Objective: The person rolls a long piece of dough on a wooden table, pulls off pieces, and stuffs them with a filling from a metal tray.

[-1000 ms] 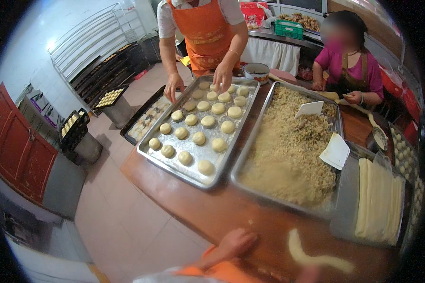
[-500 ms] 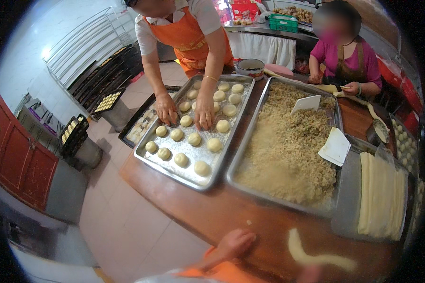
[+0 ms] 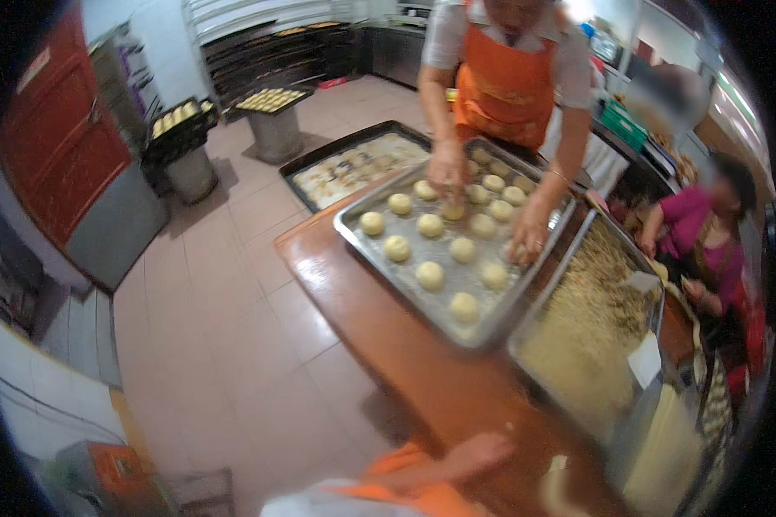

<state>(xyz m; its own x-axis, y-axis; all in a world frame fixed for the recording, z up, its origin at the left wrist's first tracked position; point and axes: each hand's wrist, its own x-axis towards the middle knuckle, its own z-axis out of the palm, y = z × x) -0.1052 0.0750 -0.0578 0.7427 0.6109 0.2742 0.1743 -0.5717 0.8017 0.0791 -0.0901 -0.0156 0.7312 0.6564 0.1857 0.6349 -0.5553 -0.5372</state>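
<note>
Low in the view, my left hand point(image 3: 481, 451) is over the front edge of the wooden table point(image 3: 366, 345), with orange cloth at the forearm. Motion smears its fingers, and I see nothing held in it. To its right a pale dough strip point(image 3: 557, 488) lies on the wood, blurred and partly out of view. My right hand does not show. Beyond my left hand, a metal tray point(image 3: 405, 302) carries rows of round dough balls point(image 3: 429, 276). A co-worker in an orange apron point(image 3: 507, 73) has both hands point(image 3: 530, 237) down among them.
Right of the dough balls stands a large tray of crumbly filling point(image 3: 578, 345) with a white scraper point(image 3: 644, 360). Long dough strips point(image 3: 664, 457) lie nearer me. Another person in a pink top point(image 3: 683, 220) sits at the far right. A dark baking tray point(image 3: 310, 198) adjoins the table's far left.
My view has swung left, showing more floor and shifting the table's contents rightward. My right hand has left view. The co-worker's hands have moved apart over the tray.
</note>
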